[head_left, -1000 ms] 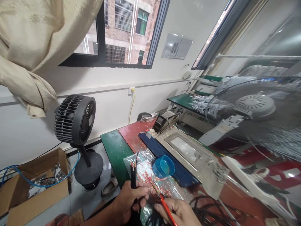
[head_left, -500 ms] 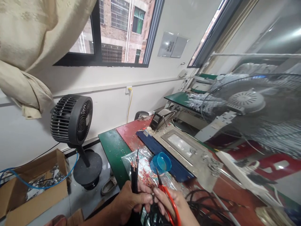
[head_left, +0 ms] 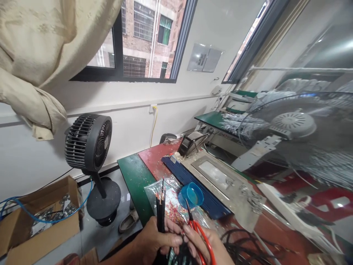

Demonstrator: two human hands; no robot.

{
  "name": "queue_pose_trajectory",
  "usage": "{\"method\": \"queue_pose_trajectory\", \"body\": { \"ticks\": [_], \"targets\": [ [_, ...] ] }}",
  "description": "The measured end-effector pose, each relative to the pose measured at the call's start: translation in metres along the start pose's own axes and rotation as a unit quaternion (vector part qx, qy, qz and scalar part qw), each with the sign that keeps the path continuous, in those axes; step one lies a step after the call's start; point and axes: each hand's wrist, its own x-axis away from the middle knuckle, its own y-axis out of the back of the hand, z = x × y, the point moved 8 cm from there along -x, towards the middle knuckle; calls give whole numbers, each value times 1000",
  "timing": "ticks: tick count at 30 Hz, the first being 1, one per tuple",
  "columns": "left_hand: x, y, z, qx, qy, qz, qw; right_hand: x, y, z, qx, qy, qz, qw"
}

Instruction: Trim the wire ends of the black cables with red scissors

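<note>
A bundle of black cables (head_left: 160,211) with bare copper-coloured ends pointing up is held in my left hand (head_left: 156,237), its fingers wrapped round it. My right hand (head_left: 202,239) holds red-handled scissors (head_left: 208,244), their dark tips pointing up and away. The fingertips of both hands meet in front of me; any small piece between them is too small to make out. Just beyond, a clear plastic sheet (head_left: 154,187) carries many small red and yellow bits, and a blue round container (head_left: 191,195) stands beside them.
A blue bar (head_left: 190,180) and a beige machine plate (head_left: 234,184) lie across the red table (head_left: 150,156). Black cables (head_left: 239,243) are coiled at the right. A black fan (head_left: 89,141) and an open cardboard box (head_left: 41,243) stand on the floor at left.
The view has shifted slightly, so the surroundings sit a little lower and further right. Both hands keep nearly the same pose, still holding the cables and scissors.
</note>
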Motion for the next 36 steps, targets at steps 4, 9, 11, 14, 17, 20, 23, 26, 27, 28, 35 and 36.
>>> {"method": "queue_pose_trajectory", "body": {
  "ticks": [4,9,11,14,17,20,23,26,27,28,35,36],
  "targets": [
    [0,0,1,6,14,10,1000,5,-1,6,-20,-7,-4,1000],
    [0,0,0,12,15,12,1000,9,-3,8,-36,-19,-5,999],
    [-1,-1,1,-6,21,15,1000,7,-2,7,-44,-13,-7,999],
    [-2,-1,3,-22,33,20,999,4,-3,6,-49,6,4,999],
    [-2,-1,4,-6,33,17,999,3,-5,2,-53,2,18,998],
    [-2,-1,4,20,24,15,999,1,-6,-2,-58,-8,23,998],
    [-2,-2,3,35,14,13,999,1,-6,-1,-55,-6,22,998],
    [-1,-2,3,35,11,5,999,3,-6,1,-67,-11,14,998],
    [-1,-3,4,31,13,5,999,3,-6,1,-76,-14,11,997],
    [-1,-3,4,25,15,6,1000,4,-6,2,-81,-15,9,997],
    [0,-5,4,-11,3,30,999,-2,-7,-7,-68,-11,18,997],
    [0,-4,5,-10,-1,33,999,-3,-7,-9,-66,-12,21,997]
  ]
}}
